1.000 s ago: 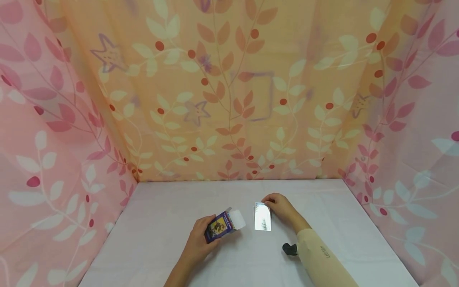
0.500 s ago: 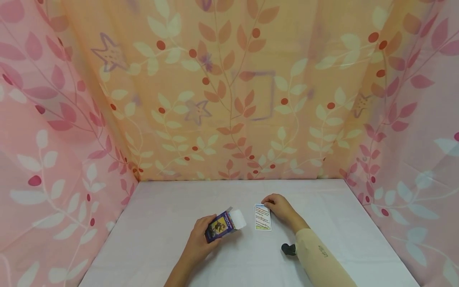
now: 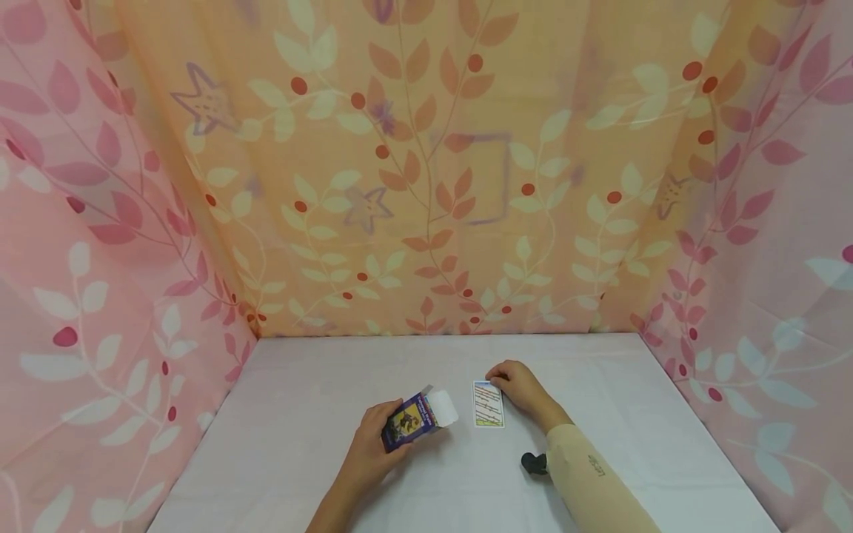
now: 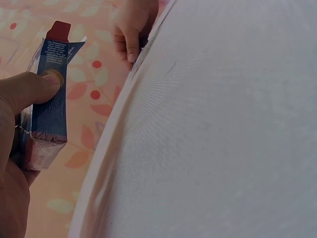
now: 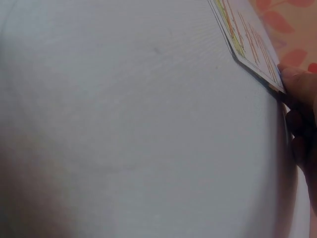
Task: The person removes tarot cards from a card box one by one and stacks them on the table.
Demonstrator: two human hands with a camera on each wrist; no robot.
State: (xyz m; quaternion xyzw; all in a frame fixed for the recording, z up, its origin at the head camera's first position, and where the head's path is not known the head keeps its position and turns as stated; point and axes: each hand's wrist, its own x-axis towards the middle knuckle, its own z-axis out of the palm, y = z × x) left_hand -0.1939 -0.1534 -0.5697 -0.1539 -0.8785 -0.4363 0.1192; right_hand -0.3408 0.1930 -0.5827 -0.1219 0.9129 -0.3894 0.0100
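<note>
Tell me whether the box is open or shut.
Open. The box in the left hand has its white end flap sticking outward in the head view.

I am facing a screened booth point(image 3: 426, 311), room type unclear: orange leaf-print fabric point(image 3: 433, 178) is closing the rear, pink fabric point(image 3: 100, 259) is flanking both sides, a white-clothed table point(image 3: 266, 444) is sitting between.

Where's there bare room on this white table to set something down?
Two wide patches of table look bare: between the left hand and left pink curtain, and between the right hand and right pink curtain. The middle is crowded: the box, the card and both hands sit close, with a black object beside the sleeve.
</note>
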